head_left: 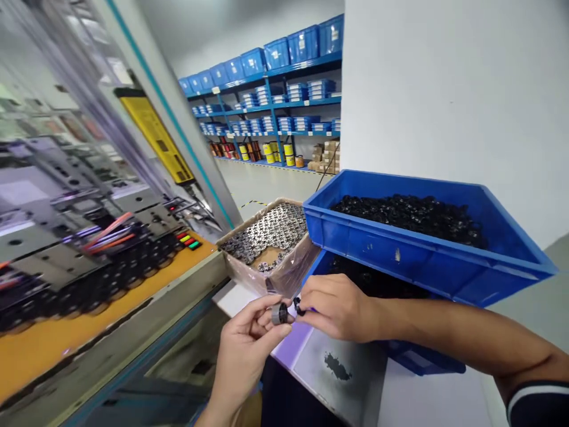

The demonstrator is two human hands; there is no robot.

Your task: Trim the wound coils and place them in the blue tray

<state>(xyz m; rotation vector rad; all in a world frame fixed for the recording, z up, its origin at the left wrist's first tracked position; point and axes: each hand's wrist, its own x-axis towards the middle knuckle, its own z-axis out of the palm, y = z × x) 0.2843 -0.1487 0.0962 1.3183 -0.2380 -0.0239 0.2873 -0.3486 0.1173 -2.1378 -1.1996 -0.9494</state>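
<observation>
My left hand (246,344) is closed around a short, round metal stator core (279,313), gripping it between thumb and fingers with a dark end facing right. Close beside it, my right hand (340,308) pinches a small black plastic part (299,306). The two pieces are very near each other; a narrow gap appears between them. Both hands are over the edge of a light work surface (311,350), in front of a cardboard box (291,264) of similar metal cores.
A blue bin (427,255) of black parts sits on another blue bin (313,267) at right. At left is a machine with an orange deck (169,270) and rows of black parts. A dark patch (338,366) marks the surface. Blue shelving (271,101) stands behind.
</observation>
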